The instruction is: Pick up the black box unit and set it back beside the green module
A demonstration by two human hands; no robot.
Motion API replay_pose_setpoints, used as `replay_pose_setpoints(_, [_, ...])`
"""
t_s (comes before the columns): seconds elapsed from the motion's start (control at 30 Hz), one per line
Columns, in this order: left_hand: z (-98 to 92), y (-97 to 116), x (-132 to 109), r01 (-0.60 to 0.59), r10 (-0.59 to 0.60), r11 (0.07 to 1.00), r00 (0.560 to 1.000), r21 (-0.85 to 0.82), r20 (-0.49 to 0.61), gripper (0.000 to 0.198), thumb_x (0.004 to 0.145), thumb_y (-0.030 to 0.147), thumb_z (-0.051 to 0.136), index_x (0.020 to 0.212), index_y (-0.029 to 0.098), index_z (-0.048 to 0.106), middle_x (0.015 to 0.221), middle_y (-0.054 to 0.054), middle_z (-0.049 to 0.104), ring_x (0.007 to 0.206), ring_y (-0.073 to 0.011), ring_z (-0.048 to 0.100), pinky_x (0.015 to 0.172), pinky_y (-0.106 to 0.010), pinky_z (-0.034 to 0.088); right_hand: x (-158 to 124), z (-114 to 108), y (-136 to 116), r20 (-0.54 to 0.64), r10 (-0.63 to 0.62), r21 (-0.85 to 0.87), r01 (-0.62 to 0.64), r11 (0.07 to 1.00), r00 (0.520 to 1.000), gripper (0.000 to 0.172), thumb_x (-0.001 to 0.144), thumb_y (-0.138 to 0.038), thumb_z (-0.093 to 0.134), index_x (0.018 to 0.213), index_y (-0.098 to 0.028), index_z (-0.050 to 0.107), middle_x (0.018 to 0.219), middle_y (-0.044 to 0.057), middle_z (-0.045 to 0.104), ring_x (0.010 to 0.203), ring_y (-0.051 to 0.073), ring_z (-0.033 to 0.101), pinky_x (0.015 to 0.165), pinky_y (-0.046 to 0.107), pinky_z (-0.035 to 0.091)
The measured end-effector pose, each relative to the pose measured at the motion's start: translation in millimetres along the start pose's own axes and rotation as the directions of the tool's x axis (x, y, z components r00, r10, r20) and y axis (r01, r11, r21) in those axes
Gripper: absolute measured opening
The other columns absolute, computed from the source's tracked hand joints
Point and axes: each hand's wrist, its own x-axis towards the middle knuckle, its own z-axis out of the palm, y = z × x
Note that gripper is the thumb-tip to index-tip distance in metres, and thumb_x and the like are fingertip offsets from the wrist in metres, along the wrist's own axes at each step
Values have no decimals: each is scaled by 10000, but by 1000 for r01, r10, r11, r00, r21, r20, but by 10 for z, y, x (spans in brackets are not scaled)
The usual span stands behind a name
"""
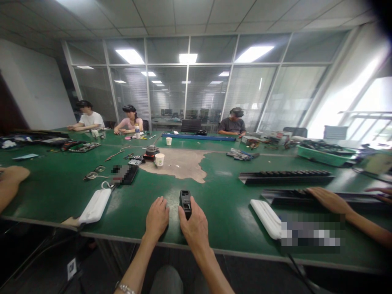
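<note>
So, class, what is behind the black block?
Behind the black block: green table, then a brown patch bearing a paper cup. Whatever the block itself covers cannot be seen.

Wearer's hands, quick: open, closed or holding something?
Left hand: loosely bent at the table; palm hidden, grip can't be told.
Right hand: closed, holding a black block.

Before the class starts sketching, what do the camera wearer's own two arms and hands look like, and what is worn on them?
The bare left hand and bare right hand show no gloves, cables or markings. No sleeves show on either forearm. A silvery, shiny, link-like band circles the left forearm; bracelet or watch strap, I cannot tell.
</note>
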Motion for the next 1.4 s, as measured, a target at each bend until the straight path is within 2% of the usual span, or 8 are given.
replay_pose_setpoints(0.27, [-5,-3,6,-6,6,1000,1000,9,13,375,955,277,430,1226,125,640,1371,-153,595,1331,-262,502,1133,-439,405,-41,108,55,13,-35,-65,36,997,999,586,940,-421,474,1387,-43,502,1306,205,612,1194,307,585,1007,411,449])
replay_pose_setpoints(0.5, [15,-8,0,-1,1,1000,1000,17,25,398,959,277,422,1252,107,632,1383,-157,587,1341,-257,491,1133,-445,406,-176,189,125,71,2,-134,7,991,997,556,941,-367,472,1389,-37,498,1329,190,601,1217,286,570,1035,381,428])
replay_pose_setpoints(0.6, [-2,1,-4,-8,7,1000,999,30,37,411,963,278,412,1261,96,629,1386,-161,583,1345,-259,487,1139,-436,398,-189,181,111,89,24,-165,-9,986,996,585,944,-398,479,1407,-39,487,1371,204,568,1263,300,539,1048,393,416])
replay_pose_setpoints(0.77, [-47,26,0,-1,0,1000,999,20,51,415,962,278,413,1267,92,624,1394,-163,576,1349,-262,482,1141,-436,396,-109,141,50,90,60,-197,-41,980,994,735,936,-510,496,1453,5,411,1426,240,506,1308,326,499,1069,408,390])
replay_pose_setpoints(0.93, [-30,15,4,7,-7,1000,999,-7,33,398,957,281,423,1250,118,636,1390,-152,583,1345,-260,490,1136,-448,403,-37,103,9,170,141,-229,-101,968,975,670,948,-458,485,1418,17,449,1324,239,594,1216,305,585,1026,378,419])
replay_pose_setpoints(1.13, [-11,3,3,0,-1,1000,1000,4,30,410,956,282,420,1256,100,633,1381,-162,587,1338,-266,494,1135,-447,406,0,49,-46,214,248,-297,-179,938,945,573,937,-411,489,1374,-42,516,1194,204,675,1098,293,657,941,377,462])
replay_pose_setpoints(1.33, [-6,7,2,-10,10,1000,1000,7,9,392,955,270,422,1241,110,637,1372,-158,596,1333,-261,502,1123,-453,419,-47,66,-47,187,198,-301,-135,944,962,616,959,-451,468,1398,-18,481,1305,217,613,1205,291,594,998,356,427])
replay_pose_setpoints(1.4, [-5,7,-2,-17,17,1000,1000,16,2,390,956,270,421,1237,110,639,1368,-158,599,1328,-261,508,1121,-452,421,-60,64,-47,187,201,-306,-137,942,962,610,967,-451,459,1404,-25,478,1294,211,623,1188,283,605,990,345,430])
